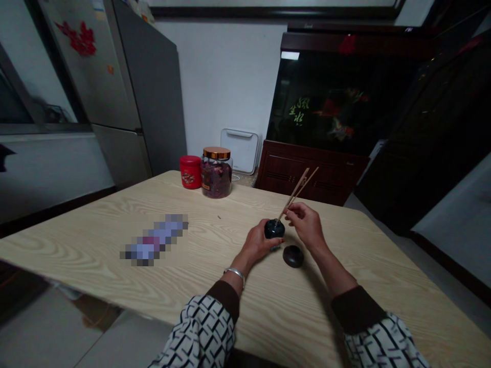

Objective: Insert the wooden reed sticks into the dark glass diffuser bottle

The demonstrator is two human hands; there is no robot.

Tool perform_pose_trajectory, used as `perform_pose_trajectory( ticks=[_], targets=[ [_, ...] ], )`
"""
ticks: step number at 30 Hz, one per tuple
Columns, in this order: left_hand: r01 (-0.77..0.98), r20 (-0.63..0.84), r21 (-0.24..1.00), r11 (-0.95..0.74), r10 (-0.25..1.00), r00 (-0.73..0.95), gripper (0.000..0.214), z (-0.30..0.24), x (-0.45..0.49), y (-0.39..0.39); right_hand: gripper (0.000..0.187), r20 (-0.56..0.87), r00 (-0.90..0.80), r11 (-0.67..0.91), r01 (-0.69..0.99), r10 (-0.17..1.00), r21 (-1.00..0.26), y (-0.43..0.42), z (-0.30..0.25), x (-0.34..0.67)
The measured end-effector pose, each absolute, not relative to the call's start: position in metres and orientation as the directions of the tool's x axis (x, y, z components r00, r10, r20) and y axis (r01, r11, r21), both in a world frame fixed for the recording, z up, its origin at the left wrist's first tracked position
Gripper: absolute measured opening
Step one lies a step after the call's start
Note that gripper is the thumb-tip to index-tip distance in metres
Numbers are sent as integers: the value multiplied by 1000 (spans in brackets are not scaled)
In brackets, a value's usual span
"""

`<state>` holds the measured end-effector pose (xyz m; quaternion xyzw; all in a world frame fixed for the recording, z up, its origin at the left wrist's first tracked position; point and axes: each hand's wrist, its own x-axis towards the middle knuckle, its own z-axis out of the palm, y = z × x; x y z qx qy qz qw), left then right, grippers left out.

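My left hand [256, 240] is wrapped around a small, dark glazed pot [273, 229] above the front half of the table. Thin wooden sticks [296, 192] rise from the pot's mouth and lean to the right. At their lower part, my right hand [306, 222] is closed, its thumb and fingertips pinching a wooden stick; its fingers partly cover the grip. Just below the pot, a round dark brown wooden piece [293, 256] lies on the table. The pot's lower side is mostly hidden by my left fingers.
On the pale wooden table [215, 266] stand a red canister [191, 172] and a glass jar [217, 174] with a copper-coloured lid. A blurred-out long object [155, 240] lies at the left. Behind are a fridge [153, 92] and a dark cabinet with a tank [307, 168].
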<state>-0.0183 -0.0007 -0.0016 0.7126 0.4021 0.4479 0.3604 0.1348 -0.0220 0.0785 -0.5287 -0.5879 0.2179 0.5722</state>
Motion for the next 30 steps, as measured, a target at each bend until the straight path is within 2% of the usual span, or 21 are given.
perform_pose_trajectory(
  ticks=[4, 7, 11, 13, 17, 20, 25, 30],
  targets=[
    [268, 343, 868, -418, 895, 284, 59, -3, -19, -1, 18, 443, 138, 294, 572, 886, -766, -22, 64, 131],
    [264, 351, 866, -426, 891, 286, 59, -3, -19, -1, 21, 420, 94, 277, 621, 903, -734, -26, 59, 141],
    [232, 345, 880, -416, 892, 290, 62, -2, -19, -2, 25, 417, 130, 192, 741, 899, -644, -37, 55, 190],
    [217, 337, 888, -405, 895, 293, 62, -1, -19, -2, 22, 396, 163, 64, 863, 904, -500, -46, 51, 222],
    [214, 343, 888, -407, 897, 280, 62, 0, -19, -2, 22, 211, 164, -135, 981, 964, -142, -69, 33, 259],
    [216, 338, 890, -401, 900, 275, 62, 1, -19, -2, 25, 183, 170, -170, 985, 968, -16, -81, 22, 256],
    [197, 332, 899, -391, 902, 278, 61, 1, -18, -2, 26, 201, 203, -213, 977, 958, 30, -77, 22, 244],
    [191, 350, 890, -415, 888, 297, 61, -1, -18, 0, 22, 71, 271, -269, 963, 960, -28, -67, 33, 245]
  ],
)
